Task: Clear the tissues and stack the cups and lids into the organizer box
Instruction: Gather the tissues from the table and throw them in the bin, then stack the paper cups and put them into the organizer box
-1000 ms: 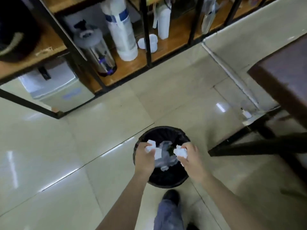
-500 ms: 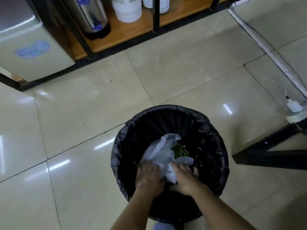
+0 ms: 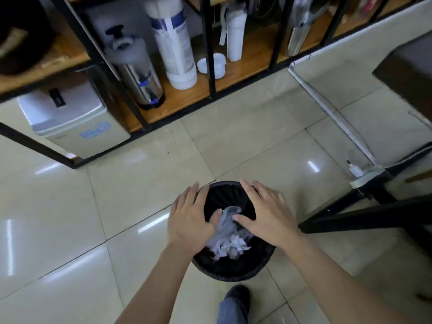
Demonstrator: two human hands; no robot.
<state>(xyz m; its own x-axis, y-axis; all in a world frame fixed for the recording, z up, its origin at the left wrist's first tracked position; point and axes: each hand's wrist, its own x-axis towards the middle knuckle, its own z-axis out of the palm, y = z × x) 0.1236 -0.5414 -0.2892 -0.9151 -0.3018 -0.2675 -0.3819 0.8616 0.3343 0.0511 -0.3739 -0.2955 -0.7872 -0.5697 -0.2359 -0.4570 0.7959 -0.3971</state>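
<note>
Both hands, left and right, have lifted empty, grips spread, above one bin of crumpled tissues.

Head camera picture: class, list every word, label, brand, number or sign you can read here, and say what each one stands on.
No text can be read in this picture.
Blue sticker on the small fridge: print too blurred to read.
Blue and white label on the tall white cylinder: lettering too small and blurred to read.
Steel canister: a blue mark near its base, not readable.
Bin, tissues, left hand, right hand: no text.
</note>
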